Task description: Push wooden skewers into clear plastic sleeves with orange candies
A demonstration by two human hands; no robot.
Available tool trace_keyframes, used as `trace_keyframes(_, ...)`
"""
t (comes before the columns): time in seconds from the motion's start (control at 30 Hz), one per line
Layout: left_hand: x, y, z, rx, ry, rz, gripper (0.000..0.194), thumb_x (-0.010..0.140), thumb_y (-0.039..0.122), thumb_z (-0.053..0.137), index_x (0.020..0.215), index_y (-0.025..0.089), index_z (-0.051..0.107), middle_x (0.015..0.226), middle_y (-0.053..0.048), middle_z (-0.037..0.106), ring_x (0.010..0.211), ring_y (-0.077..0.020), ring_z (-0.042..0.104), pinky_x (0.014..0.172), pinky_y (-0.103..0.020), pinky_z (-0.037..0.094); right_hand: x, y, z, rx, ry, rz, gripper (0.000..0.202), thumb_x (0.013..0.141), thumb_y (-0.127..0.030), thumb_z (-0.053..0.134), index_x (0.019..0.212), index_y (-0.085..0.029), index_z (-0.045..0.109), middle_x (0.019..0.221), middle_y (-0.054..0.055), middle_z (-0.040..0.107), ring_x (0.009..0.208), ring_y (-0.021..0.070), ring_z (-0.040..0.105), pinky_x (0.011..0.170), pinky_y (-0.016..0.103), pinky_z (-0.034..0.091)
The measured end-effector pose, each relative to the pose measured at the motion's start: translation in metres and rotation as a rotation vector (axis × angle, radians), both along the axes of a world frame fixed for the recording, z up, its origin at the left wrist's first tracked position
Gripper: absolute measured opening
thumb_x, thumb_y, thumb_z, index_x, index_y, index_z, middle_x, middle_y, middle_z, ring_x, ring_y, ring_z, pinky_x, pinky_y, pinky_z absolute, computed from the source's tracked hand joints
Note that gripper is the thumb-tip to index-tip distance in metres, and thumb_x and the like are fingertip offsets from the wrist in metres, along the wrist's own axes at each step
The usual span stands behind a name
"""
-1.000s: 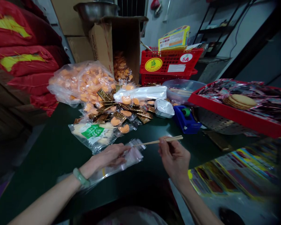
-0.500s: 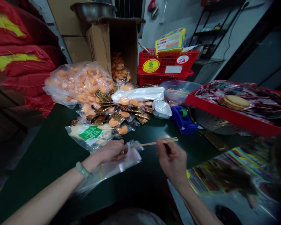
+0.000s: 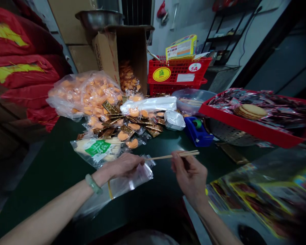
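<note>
Several thin wooden sticks (image 3: 163, 157) are pinched in my right hand (image 3: 190, 173), pointing left over the dark green table. Their left tips reach the fingers of my left hand (image 3: 124, 165), which is closed at the upper edge of a stack of clear plastic bags (image 3: 132, 180). A yellow band (image 3: 110, 190) lies across those bags. Whether the left fingers grip a bag or the stick tips is hidden. Just behind the left hand lies a clear packet of sticks with a green label (image 3: 98, 148).
Orange pieces in a clear bag (image 3: 91, 90) and gold sachets (image 3: 112, 120) are heaped behind. A blue tape dispenser (image 3: 199, 132), foil trays (image 3: 174, 120) and a red tray of packets (image 3: 244, 123) stand right. Colourful printed packaging (image 3: 265, 194) is at lower right.
My right hand and the sticks have shifted slightly right. The left hand has moved a little, with fingers still at the bags. More of the colourful packaging shows at lower right.
</note>
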State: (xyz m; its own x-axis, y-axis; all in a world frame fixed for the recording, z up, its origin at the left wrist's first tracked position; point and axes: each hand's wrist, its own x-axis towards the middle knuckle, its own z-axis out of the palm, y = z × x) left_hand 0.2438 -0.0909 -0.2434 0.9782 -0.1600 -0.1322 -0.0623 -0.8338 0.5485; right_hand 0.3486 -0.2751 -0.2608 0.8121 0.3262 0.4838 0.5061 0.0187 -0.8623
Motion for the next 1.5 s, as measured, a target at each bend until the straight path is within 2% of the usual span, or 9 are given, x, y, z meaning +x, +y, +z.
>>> trace_keyframes(0.1, -0.001, 0.0, 0.001, 0.131, -0.115, -0.014, 0.034, 0.062, 0.003, 0.048, 0.093, 0.017, 0.049, 0.084, 0.0, 0.051, 0.069, -0.0127, 0.045, 0.062, -0.023, 0.032, 0.002, -0.004, 0.013, 0.111, 0.106, -0.055, 0.017, 0.078, -0.031, 0.055, 0.073, -0.014, 0.058, 0.051, -0.003, 0.05, 0.04, 0.0078, 0.044, 0.038, 0.02, 0.036)
trace_keyframes(0.17, -0.001, -0.001, 0.001, 0.16, -0.135, -0.005, 0.035, 0.06, 0.001, 0.047, 0.091, 0.017, 0.049, 0.084, 0.0, 0.052, 0.068, -0.0131, 0.046, 0.06, -0.022, 0.032, 0.004, -0.005, 0.018, 0.123, 0.164, -0.048, 0.019, 0.076, -0.032, 0.057, 0.072, -0.014, 0.058, 0.049, -0.003, 0.051, 0.039, 0.0075, 0.044, 0.037, 0.02, 0.036)
trace_keyframes(0.33, -0.002, -0.001, -0.006, 0.142, -0.191, -0.027, 0.021, 0.068, 0.004, 0.043, 0.083, 0.016, 0.049, 0.076, 0.0, 0.055, 0.064, -0.0126, 0.049, 0.058, -0.022, 0.033, 0.008, -0.002, 0.018, 0.121, 0.299, 0.047, 0.024, 0.073, -0.037, 0.061, 0.071, -0.013, 0.057, 0.05, -0.003, 0.051, 0.038, 0.0076, 0.045, 0.034, 0.019, 0.036)
trace_keyframes(0.57, -0.01, -0.002, -0.007, 0.228, -0.299, 0.032, 0.021, 0.073, 0.003, 0.04, 0.084, 0.017, 0.052, 0.076, 0.0, 0.056, 0.067, -0.0123, 0.052, 0.057, -0.022, 0.032, 0.017, -0.002, 0.016, 0.197, 0.387, 0.085, 0.023, 0.069, -0.035, 0.065, 0.069, -0.014, 0.058, 0.051, -0.002, 0.054, 0.036, 0.0074, 0.045, 0.032, 0.019, 0.036)
trace_keyframes(0.77, -0.01, -0.006, -0.008, 0.298, -0.386, 0.092, 0.018, 0.077, 0.004, 0.037, 0.079, 0.016, 0.05, 0.073, -0.001, 0.055, 0.065, -0.0135, 0.051, 0.054, -0.023, 0.031, 0.018, -0.001, 0.021, 0.238, 0.436, 0.146, 0.022, 0.069, -0.033, 0.065, 0.062, -0.014, 0.057, 0.041, -0.004, 0.049, 0.034, 0.0068, 0.042, 0.032, 0.018, 0.033)
trace_keyframes(0.93, -0.015, -0.001, -0.008, 0.236, -0.35, -0.003, 0.019, 0.076, 0.003, 0.038, 0.081, 0.016, 0.051, 0.074, -0.001, 0.056, 0.067, -0.0128, 0.051, 0.059, -0.022, 0.035, 0.016, 0.007, 0.02, 0.204, 0.459, 0.17, 0.024, 0.067, -0.035, 0.066, 0.062, -0.013, 0.057, 0.044, -0.004, 0.051, 0.033, 0.0066, 0.043, 0.029, 0.018, 0.033)
trace_keyframes(1.13, -0.025, 0.004, 0.001, 0.252, -0.273, -0.03, 0.021, 0.078, 0.003, 0.036, 0.079, 0.016, 0.053, 0.072, -0.002, 0.055, 0.065, -0.0137, 0.05, 0.058, -0.023, 0.034, 0.021, 0.014, 0.024, 0.191, 0.518, 0.25, 0.025, 0.064, -0.036, 0.067, 0.063, -0.013, 0.057, 0.048, -0.003, 0.054, 0.034, 0.0062, 0.044, 0.029, 0.018, 0.034)
trace_keyframes(1.33, -0.026, 0.005, 0.017, 0.243, -0.273, 0.013, 0.019, 0.083, 0.007, 0.036, 0.075, 0.016, 0.05, 0.07, -0.002, 0.052, 0.066, -0.0135, 0.048, 0.059, -0.023, 0.033, 0.024, 0.017, 0.037, 0.187, 0.472, 0.276, 0.023, 0.064, -0.035, 0.066, 0.06, -0.013, 0.057, 0.047, -0.003, 0.053, 0.033, 0.0055, 0.043, 0.028, 0.017, 0.033)
trace_keyframes(1.5, -0.026, 0.004, 0.026, 0.23, -0.28, 0.037, 0.019, 0.085, 0.01, 0.034, 0.075, 0.016, 0.049, 0.068, -0.001, 0.05, 0.063, -0.0125, 0.046, 0.058, -0.023, 0.032, 0.023, 0.017, 0.04, 0.186, 0.476, 0.329, 0.022, 0.065, -0.033, 0.066, 0.057, -0.013, 0.058, 0.044, -0.003, 0.053, 0.032, 0.0052, 0.042, 0.028, 0.017, 0.032)
